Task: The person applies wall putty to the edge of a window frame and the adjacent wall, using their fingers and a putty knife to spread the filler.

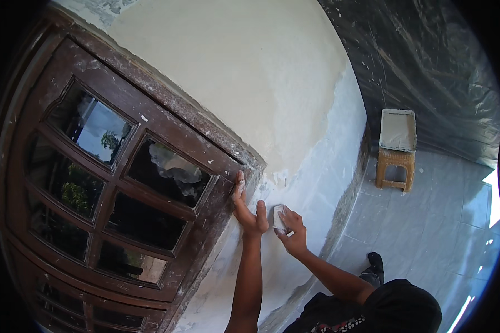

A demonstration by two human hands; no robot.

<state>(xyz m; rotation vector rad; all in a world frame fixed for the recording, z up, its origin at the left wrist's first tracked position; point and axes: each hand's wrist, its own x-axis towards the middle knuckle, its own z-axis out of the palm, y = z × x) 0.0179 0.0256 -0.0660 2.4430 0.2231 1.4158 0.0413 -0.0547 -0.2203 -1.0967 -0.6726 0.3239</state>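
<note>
My left hand [250,212] is open, its fingers stretched flat against the corner of the brown wooden door frame [240,152] and its thumb apart. White dust or paste marks the fingertips. Beside it, my right hand [293,232] grips a small flat whitish block [278,220] with a grey edge and presses it to the wall [311,183]. What the block is made of cannot be made out. Around it the wall is patchy white, while a smoother cream coat [205,61] covers the part above the frame.
The brown door [116,183] with several glass panes fills the left side. At the right, a tray of pale paste [398,129] sits on a tan plastic stool [395,169]. Dark plastic sheeting [422,61] hangs behind it, and grey sheeting [428,222] covers the floor.
</note>
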